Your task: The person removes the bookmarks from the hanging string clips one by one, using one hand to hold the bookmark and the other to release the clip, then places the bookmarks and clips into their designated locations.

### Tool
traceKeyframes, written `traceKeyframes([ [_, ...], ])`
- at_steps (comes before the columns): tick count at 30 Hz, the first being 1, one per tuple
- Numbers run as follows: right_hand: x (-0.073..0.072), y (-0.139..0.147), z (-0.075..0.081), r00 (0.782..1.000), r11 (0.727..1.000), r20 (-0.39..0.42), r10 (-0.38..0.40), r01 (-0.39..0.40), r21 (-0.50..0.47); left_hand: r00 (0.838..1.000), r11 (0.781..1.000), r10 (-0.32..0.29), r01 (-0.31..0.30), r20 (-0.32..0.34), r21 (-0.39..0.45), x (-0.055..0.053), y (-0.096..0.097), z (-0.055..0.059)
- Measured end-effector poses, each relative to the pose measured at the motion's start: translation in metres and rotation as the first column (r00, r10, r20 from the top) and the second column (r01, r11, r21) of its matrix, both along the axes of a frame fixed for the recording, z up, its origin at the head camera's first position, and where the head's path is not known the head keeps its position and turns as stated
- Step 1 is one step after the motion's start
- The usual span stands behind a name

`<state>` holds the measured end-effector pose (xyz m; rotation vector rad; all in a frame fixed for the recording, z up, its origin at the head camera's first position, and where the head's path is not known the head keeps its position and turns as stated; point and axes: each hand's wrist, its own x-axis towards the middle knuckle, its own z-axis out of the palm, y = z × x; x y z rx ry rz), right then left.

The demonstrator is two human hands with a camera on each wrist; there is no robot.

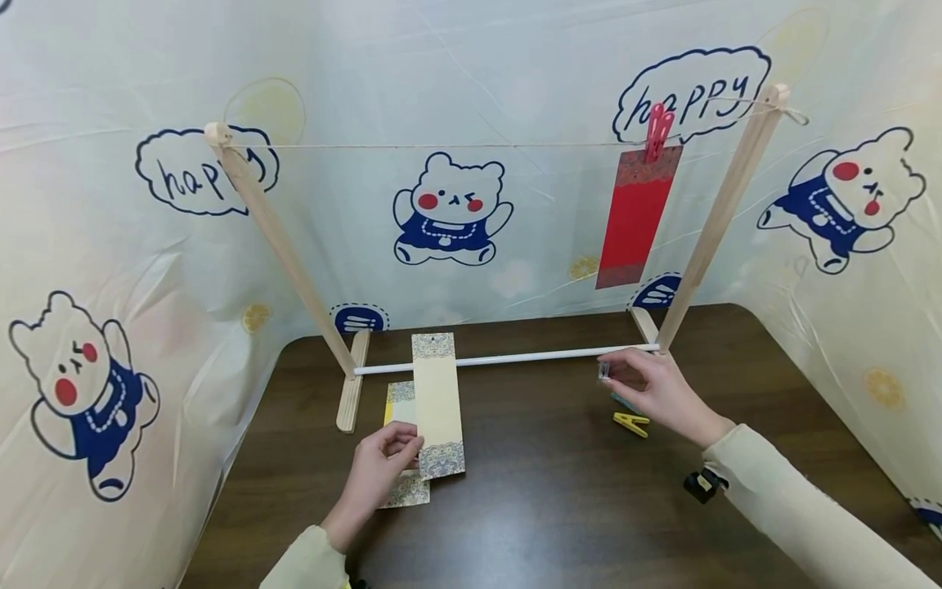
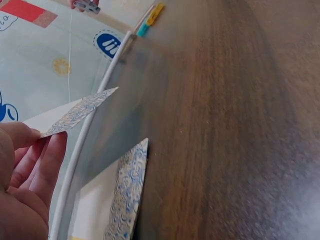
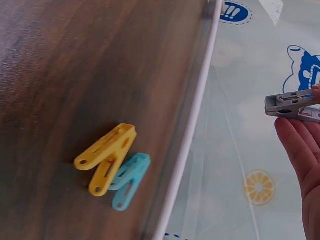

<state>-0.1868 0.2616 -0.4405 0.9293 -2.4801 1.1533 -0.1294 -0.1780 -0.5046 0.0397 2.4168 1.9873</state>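
Note:
My left hand (image 1: pixel 383 462) pinches the lower left edge of a cream paper card (image 1: pixel 437 397) with patterned blue-grey bands at both ends, held above the table. Beneath it lies a similar card (image 1: pixel 407 492), partly covered, with a yellow edge showing beside it. In the left wrist view, thumb and fingers grip the card's border (image 2: pixel 80 112). Over the table's right side, my right hand (image 1: pixel 658 388) holds a grey clothespin (image 3: pixel 287 104) between thumb and fingers. Below that hand, a yellow clothespin (image 3: pixel 107 157) and a teal clothespin (image 3: pixel 131 181) lie on the table.
A wooden frame stands on the table (image 1: pixel 530 491), with a left post (image 1: pixel 283 254), a right post (image 1: pixel 721 221) and a white rod (image 1: pixel 545 357) low between them. From the string (image 1: pixel 441 146) hangs a red card (image 1: pixel 639 217), clipped by a red clothespin (image 1: pixel 658 133).

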Motion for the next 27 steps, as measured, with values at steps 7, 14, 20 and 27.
traceKeyframes([
  [7, 0.001, 0.002, -0.008, 0.999, 1.0, 0.05, -0.021, 0.021, 0.015, 1.0, 1.0, 0.013, -0.012, 0.013, -0.019, 0.003, -0.008, -0.004],
  [14, 0.003, 0.004, -0.019, 0.996, 0.998, 0.079, -0.042, 0.039, 0.045, 0.997, 0.998, 0.042, -0.038, 0.07, -0.045, 0.007, -0.017, -0.011],
  [20, 0.006, 0.005, -0.023, 0.994, 0.994, 0.085, -0.066, 0.057, 0.097, 0.994, 0.997, 0.04, -0.033, 0.099, -0.072, 0.01, -0.023, -0.015],
  [27, 0.01, 0.006, -0.028, 0.986, 0.989, 0.147, -0.084, 0.065, 0.13, 0.988, 0.998, 0.033, -0.023, 0.149, -0.064, 0.013, -0.029, -0.015],
])
